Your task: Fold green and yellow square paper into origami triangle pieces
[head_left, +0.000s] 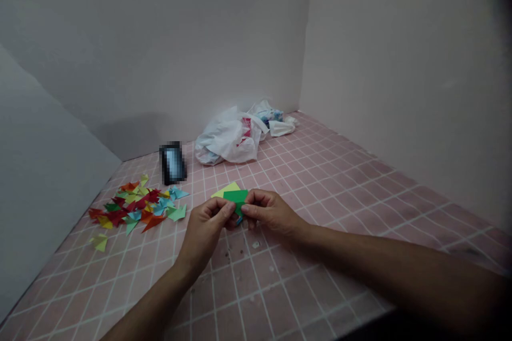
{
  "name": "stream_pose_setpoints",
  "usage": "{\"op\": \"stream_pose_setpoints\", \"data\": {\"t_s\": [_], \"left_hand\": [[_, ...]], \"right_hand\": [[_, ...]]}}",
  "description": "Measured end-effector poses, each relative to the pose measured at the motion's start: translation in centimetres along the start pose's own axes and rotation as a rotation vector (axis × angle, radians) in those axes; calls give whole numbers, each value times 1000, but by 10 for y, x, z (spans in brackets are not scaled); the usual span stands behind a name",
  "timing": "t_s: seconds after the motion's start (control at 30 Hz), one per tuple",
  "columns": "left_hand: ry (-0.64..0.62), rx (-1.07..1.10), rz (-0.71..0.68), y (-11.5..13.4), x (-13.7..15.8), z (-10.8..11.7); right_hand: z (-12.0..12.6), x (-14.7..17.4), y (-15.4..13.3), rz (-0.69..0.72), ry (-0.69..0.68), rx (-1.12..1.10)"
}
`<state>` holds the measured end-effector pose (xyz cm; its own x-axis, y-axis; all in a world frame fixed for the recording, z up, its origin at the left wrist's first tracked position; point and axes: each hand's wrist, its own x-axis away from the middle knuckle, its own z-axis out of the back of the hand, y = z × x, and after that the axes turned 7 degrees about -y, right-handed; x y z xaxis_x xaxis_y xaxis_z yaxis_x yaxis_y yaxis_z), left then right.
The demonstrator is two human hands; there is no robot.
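Between my two hands is a small sheet of green folding paper (236,196), its upper edge straight. My left hand (210,214) pinches its left side between thumb and fingers. On the other side, my right hand (266,210) grips the paper's right part in the same way. Just behind it lies a yellow paper sheet (224,189), partly covered by the green one. A bit of blue shows below the green paper, mostly hidden by my fingers.
To the left spreads a heap of folded paper pieces (150,202) in several colours. A blurred dark device (173,164) with a bright screen stands behind them. White plastic bags (232,136) rest near the back wall. Pink tile-patterned covering (320,186) spreads beneath everything, with walls around.
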<state>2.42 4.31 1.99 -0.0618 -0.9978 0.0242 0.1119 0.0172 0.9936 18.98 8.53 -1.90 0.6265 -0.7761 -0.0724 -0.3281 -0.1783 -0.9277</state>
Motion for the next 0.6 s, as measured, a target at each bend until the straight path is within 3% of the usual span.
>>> {"op": "stream_pose_setpoints", "data": {"t_s": [0.43,0.6], "left_hand": [[91,-220,-127,-2,-3,10],[97,-202,-160,-5,-4,11]], "right_hand": [[0,-2,-1,4,-15,81],[1,-3,0,-11,-4,76]]}}
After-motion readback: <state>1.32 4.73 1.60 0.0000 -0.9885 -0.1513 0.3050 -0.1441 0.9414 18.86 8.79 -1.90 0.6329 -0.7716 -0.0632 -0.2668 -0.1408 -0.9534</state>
